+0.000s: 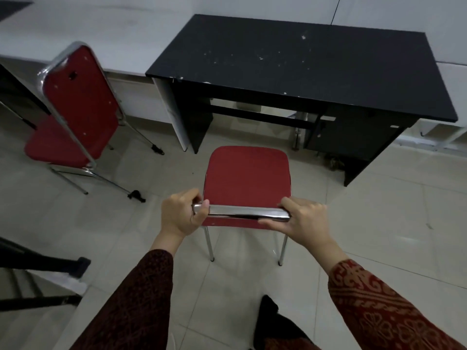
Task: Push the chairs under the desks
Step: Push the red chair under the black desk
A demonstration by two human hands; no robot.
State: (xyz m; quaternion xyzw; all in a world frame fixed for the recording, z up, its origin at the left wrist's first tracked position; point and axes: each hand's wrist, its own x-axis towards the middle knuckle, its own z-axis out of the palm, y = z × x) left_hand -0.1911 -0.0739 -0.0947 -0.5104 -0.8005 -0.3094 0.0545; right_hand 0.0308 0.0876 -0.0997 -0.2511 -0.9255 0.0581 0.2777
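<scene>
A red padded chair (247,175) with a chrome frame stands on the tiled floor in front of a black desk (290,69), its seat facing the desk's open knee space. My left hand (180,213) grips the left end of the chrome top rail of its backrest. My right hand (303,223) holds the right end of the same rail. The seat's front edge lies just short of the desk's front edge. A second red chair (80,97) stands to the left, its back turned toward me, beside a white desk (83,29).
A black metal frame (38,263) juts in at the lower left. A black tripod foot (136,195) rests on the floor by the second chair. My dark shoe (269,311) shows at the bottom. Open tiled floor lies to the right.
</scene>
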